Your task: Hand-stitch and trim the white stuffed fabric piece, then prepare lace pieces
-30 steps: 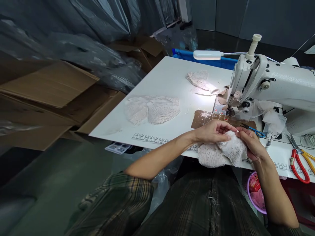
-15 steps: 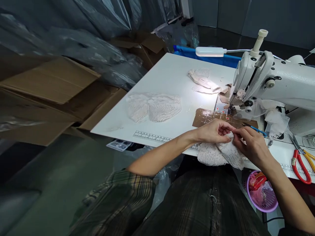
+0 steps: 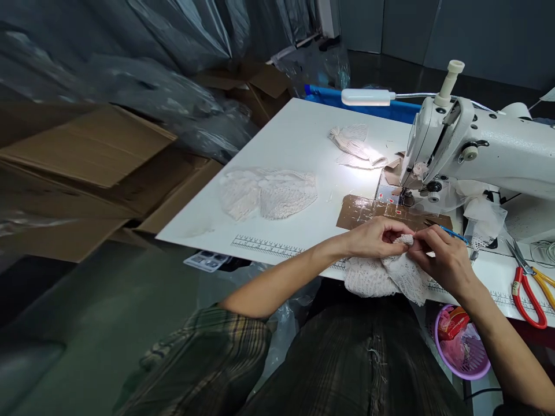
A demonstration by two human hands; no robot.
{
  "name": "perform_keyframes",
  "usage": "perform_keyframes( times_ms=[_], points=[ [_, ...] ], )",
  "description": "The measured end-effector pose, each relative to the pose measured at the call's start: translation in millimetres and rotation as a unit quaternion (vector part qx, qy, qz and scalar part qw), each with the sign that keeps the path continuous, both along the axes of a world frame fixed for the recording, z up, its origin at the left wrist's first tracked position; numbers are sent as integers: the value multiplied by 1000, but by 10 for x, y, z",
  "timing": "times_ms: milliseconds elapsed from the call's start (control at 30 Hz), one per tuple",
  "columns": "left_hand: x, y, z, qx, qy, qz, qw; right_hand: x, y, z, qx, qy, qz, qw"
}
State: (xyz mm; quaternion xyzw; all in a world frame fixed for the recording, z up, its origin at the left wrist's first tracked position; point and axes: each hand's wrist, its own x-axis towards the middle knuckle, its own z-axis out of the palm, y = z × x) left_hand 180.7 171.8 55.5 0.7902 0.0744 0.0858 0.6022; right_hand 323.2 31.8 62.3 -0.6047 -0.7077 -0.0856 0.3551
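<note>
A piece of white lace fabric [image 3: 372, 278] hangs over the table's front edge, its upper part bunched between my hands. My left hand [image 3: 376, 238] pinches the bunched lace from the left. From the right, my right hand [image 3: 444, 254] closes its fingertips on the same small gathered bit. Just behind my right hand lie small blue-handled snips [image 3: 453, 233], partly hidden by it. The sewing machine [image 3: 494, 144] stands beyond, its needle area over a brown taped plate [image 3: 358, 212].
More lace pieces lie on the white table [image 3: 277, 144]: a flat pair [image 3: 286, 193] and a gathered one [image 3: 358, 147] under the lamp [image 3: 366, 97]. Red-and-yellow scissors [image 3: 526, 289] rest at right. A purple basket [image 3: 462, 370] hangs below; cardboard boxes [image 3: 91, 144] stand left.
My fingers have shifted slightly on the lace, and a small folded end now shows between them. The whole view has moved a little; the table things lie as before.
</note>
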Motion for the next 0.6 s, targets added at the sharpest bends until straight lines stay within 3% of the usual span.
perform_keyframes(
  times_ms=[67,167,267,367,433,533,600],
  points=[
    [-4,1,20,64,-18,2,998,-11,-16,-41,-18,106,-28,994],
    [3,-1,8,146,-69,-1,987,-33,-21,-76,-79,254,-60,962],
    [28,-8,-57,177,-105,3,979,-30,-45,-52,-132,297,-48,945],
    [56,-16,-128,179,-132,26,975,69,-212,9,-131,260,-58,955],
    [68,-20,-155,179,-151,43,971,226,-455,34,-94,208,-109,967],
    [74,-31,-168,189,-180,62,963,580,-984,3,-60,75,-261,961],
    [75,-42,-174,204,-196,69,957,836,-1354,-70,-72,-16,-377,923]
  ],
)
